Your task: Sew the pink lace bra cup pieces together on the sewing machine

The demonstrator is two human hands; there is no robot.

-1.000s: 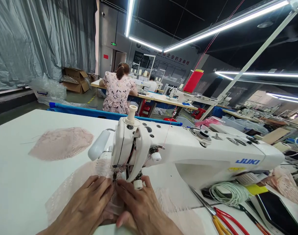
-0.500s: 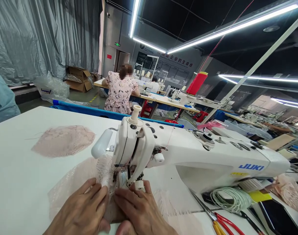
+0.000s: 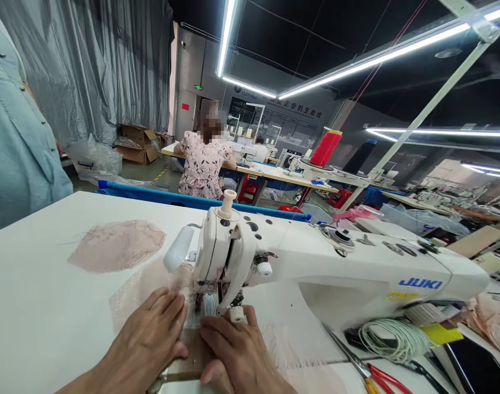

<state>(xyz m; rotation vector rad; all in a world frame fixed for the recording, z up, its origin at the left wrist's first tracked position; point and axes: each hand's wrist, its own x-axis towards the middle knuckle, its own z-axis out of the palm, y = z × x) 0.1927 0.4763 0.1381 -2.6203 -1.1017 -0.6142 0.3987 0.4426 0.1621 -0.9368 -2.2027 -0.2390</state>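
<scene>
A white JUKI sewing machine point(image 3: 291, 246) stands before me, its needle area partly hidden by the head cover. Pale pink lace fabric point(image 3: 130, 295) lies flat on the table and runs under the machine head. My left hand point(image 3: 151, 328) rests on this fabric left of the needle, fingers laid flat. Close to the presser foot, my right hand point(image 3: 237, 345) presses down with bent fingers, its thumb apart from them. Between the hands shows the metal machine bed point(image 3: 194, 355). A separate pink lace piece point(image 3: 118, 246) lies farther back on the left.
Red-handled scissors point(image 3: 367, 372), a coil of pale green cord point(image 3: 397, 339) and a black phone point(image 3: 480, 361) lie at right. A person in light blue point(image 3: 23, 131) stands at left. Another person point(image 3: 204, 164) sits at a farther table. A red thread cone point(image 3: 326, 148) stands behind the machine.
The lace's left edge has moved right, toward the machine head. My hands have moved slightly apart, baring more of the machine bed. The person in light blue has come further into view.
</scene>
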